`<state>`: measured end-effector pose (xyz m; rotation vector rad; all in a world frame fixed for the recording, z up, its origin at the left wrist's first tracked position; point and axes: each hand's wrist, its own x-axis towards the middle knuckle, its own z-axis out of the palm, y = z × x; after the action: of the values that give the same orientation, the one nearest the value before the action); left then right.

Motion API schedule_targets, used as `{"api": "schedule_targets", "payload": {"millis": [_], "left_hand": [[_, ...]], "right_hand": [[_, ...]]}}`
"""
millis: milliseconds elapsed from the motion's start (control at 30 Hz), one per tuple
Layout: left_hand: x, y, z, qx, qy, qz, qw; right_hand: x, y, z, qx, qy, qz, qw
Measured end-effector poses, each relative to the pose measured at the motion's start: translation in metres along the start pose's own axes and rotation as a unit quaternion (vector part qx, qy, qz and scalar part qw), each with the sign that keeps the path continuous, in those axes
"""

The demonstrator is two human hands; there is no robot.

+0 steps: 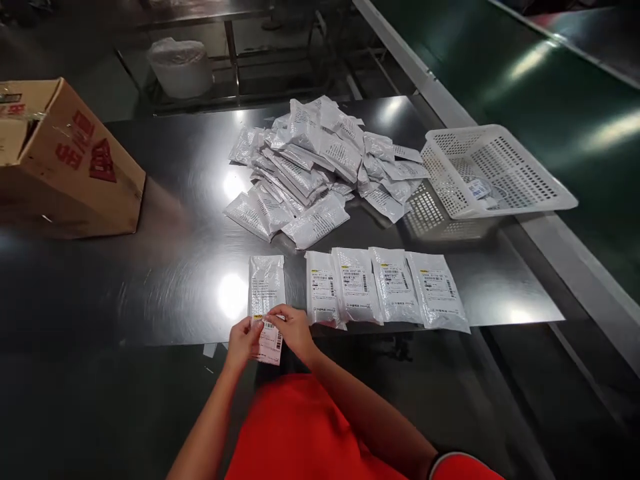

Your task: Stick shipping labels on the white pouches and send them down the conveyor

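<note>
My left hand [243,341] grips the left side of a printed shipping label [270,350] with a yellow strip and a barcode. The fingers of my right hand [296,331] are closed in a pinch at the label's upper part. Just beyond both hands, a white bubble mailer [267,283] lies flat at the table's near edge, its lower end covered by the label and my fingers. To the right, several labelled bubble mailers [356,287] lie side by side in a row, some overlapping.
A heap of white mailers [310,163] covers the middle of the metal table [185,287]. At its right stands a white perforated basket [515,210] with a small packet inside. An open cardboard box [95,180] stands left. A green conveyor belt [505,87] runs along the right.
</note>
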<state>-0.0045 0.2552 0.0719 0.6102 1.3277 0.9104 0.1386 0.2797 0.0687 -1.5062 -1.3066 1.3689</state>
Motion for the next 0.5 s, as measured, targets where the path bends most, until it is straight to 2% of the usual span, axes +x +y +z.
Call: {"api": "schedule_targets", "payload": {"millis": [100, 167, 233, 367, 433, 500], "left_hand": [[0.011, -0.012, 0.007, -0.040, 0.082, -0.021, 0.996], [0.014, -0.029, 0.008, -0.040, 0.132, -0.044, 0.990], [0.010, -0.048, 0.004, -0.038, 0.154, -0.073, 0.985], [-0.011, -0.090, -0.010, -0.039, 0.149, -0.115, 0.981], [-0.029, -0.110, -0.018, -0.027, 0.130, -0.134, 0.982], [-0.050, -0.126, -0.024, 0.003, 0.086, -0.157, 0.984]], "right_hand": [[0.026, 0.011, 0.007, -0.038, 0.022, -0.041, 0.998], [0.055, 0.022, 0.010, -0.074, 0.041, -0.062, 0.994], [0.087, 0.032, 0.014, -0.126, 0.075, -0.053, 0.988], [0.135, 0.050, 0.024, -0.202, 0.110, -0.025, 0.973], [0.143, 0.056, 0.028, -0.222, 0.108, -0.024, 0.969], [0.143, 0.060, 0.031, -0.258, 0.104, -0.033, 0.960]]}}
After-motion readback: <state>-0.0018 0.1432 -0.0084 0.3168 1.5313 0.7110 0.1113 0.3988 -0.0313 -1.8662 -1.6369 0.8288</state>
